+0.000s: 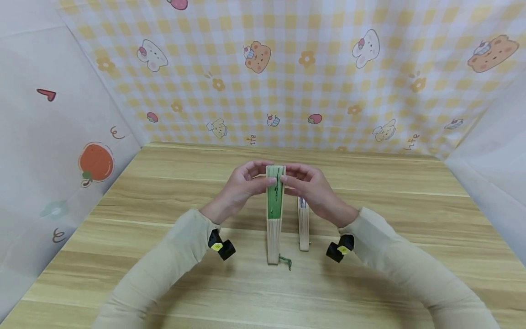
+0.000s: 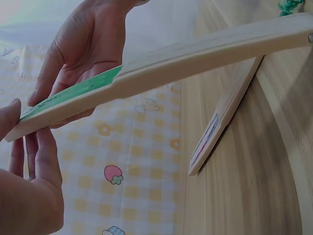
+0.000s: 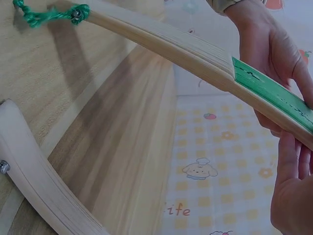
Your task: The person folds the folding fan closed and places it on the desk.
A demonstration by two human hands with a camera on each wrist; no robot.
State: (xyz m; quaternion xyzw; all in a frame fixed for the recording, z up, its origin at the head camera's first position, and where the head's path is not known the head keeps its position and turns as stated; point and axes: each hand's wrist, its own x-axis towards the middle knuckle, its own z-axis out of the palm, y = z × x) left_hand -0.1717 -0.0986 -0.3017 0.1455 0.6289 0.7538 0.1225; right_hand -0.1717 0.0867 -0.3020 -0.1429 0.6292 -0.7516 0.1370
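Note:
A folded fan (image 1: 274,214) with green paper and pale wooden ribs is held up at its far, green end by both hands. My left hand (image 1: 245,183) pinches it from the left, thumb on top and fingers beneath. From the right, my right hand (image 1: 310,187) pinches the same end the same way. The fan's near end, with a green cord (image 1: 286,261), points toward me; the right wrist view shows the cord (image 3: 51,15) knotted at the rivet. A second folded fan (image 1: 303,228) lies on the table to the right, its far end partly hidden by my right hand.
The wooden table (image 1: 197,292) carries the second fan. Behind it hangs a yellow checked cloth (image 1: 287,91) with cartoon prints, and a white cloth (image 1: 49,151) borders the left side. Small black wrist cameras sit on both sleeves.

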